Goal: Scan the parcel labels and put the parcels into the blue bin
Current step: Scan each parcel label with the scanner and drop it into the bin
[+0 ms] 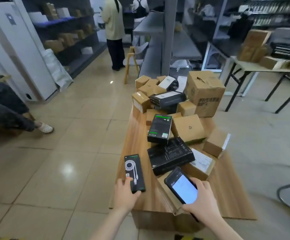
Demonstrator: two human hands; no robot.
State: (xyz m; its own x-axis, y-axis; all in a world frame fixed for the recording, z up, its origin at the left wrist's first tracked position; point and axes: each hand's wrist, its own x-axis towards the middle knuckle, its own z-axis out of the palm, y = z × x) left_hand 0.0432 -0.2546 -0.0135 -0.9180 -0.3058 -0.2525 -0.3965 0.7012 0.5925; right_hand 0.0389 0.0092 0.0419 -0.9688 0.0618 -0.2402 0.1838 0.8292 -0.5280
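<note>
A slim black parcel printed with a white coiled cable is held by its near end in the left grip, a bare hand. The thumb lies on the parcel's near corner and the fingers curl along its left edge. The parcel points away from the grip, over the left edge of a wooden table; whether it rests on the wood cannot be told.

To the right of that grip, the right grip, also a bare hand, is wrapped around a black handheld scanner with a lit, pale screen facing up. Beneath this grip sits an open brown carton at the table's near end.

Just beyond the scanner lies a wide flat black box, with a labelled brown parcel beside it. Farther out stands a black box with green stripes, leaning among plain brown cartons, and at the far end a large carton rises above the pile.

Well beyond the left grip, a person in a pale top stands between grey shelves. Far to its left, a seated person's legs stretch across the tiled floor.
</note>
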